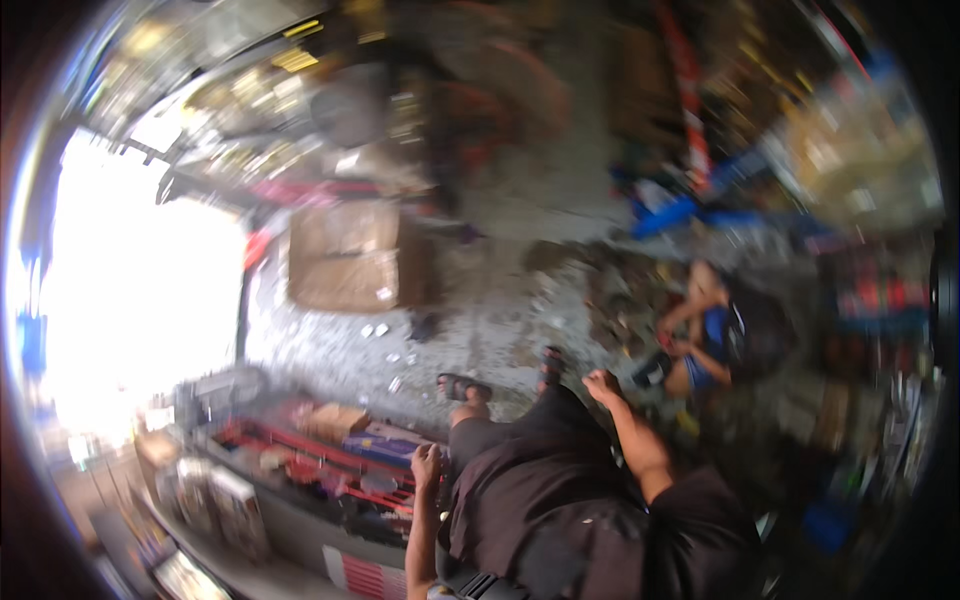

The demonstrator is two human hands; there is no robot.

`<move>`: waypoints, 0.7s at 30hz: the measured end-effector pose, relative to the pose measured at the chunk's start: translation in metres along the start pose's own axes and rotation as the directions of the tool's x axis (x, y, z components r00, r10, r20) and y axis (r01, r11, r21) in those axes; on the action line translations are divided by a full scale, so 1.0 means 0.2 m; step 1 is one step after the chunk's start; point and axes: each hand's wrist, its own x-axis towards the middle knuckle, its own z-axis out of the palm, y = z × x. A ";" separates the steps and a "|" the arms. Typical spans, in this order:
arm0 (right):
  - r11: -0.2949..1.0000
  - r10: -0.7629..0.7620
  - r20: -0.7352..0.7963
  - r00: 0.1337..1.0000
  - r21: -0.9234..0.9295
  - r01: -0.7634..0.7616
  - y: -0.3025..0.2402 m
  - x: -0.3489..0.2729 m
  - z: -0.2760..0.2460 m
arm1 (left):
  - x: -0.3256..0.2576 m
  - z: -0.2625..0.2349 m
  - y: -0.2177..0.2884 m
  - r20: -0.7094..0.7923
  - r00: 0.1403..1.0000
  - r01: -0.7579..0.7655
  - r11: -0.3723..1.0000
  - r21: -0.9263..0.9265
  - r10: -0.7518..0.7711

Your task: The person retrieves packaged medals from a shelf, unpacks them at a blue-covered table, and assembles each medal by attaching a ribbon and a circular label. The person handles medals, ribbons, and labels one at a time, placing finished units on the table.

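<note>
The whole view is smearing with motion blur, so fine detail is hard to read. The person is sitting, dark shorts (530, 480) covering the thighs, knees pointing up the picture toward the grey concrete floor (480, 320), and both feet in sandals (463, 387) are resting on that floor. The left hand (427, 466) is hanging beside the left thigh, right at the edge of a red rack (330, 465) packed with boxes; the fingers are looking loosely curled, but whether they are gripping anything I cannot tell. The rack is lying with its long axis running from the upper left down to the lower right, its near end just beside that hand. The right hand (603, 385) is lifting off the right knee, reaching up and to the right, fingers partly spread and holding nothing that shows. Just beyond it another person (705, 340), crouching low in a blue top, is sitting near the right foot, a dark object at their hands too blurred to name. Farther up the floor, a flattened cardboard box (350, 255) is lying well apart from both hands, its long side running roughly across the picture. Bright daylight (140, 300) is flooding in at the left, washing out everything there.
</note>
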 end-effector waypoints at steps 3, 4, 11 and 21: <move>0.995 -0.020 0.069 0.997 0.098 0.013 -0.43 0.03 0.08 | 0.05 -0.13 -0.09 -0.132 0.990 0.068 0.984 0.166 -0.047; 0.993 -0.086 0.091 0.992 0.095 0.077 -0.61 0.06 0.13 | 0.08 -0.19 -0.11 -0.156 0.988 0.044 0.984 0.172 -0.017; 0.959 -0.275 0.230 0.933 -0.002 0.284 -1.76 0.00 0.50 | 0.33 -0.69 -0.09 -0.331 0.934 0.090 0.985 -0.146 -0.134; 0.795 -0.354 0.417 0.837 -0.336 0.505 -2.94 0.19 1.19 | 0.90 -1.10 -0.33 -0.252 0.760 0.369 0.716 -0.592 -0.600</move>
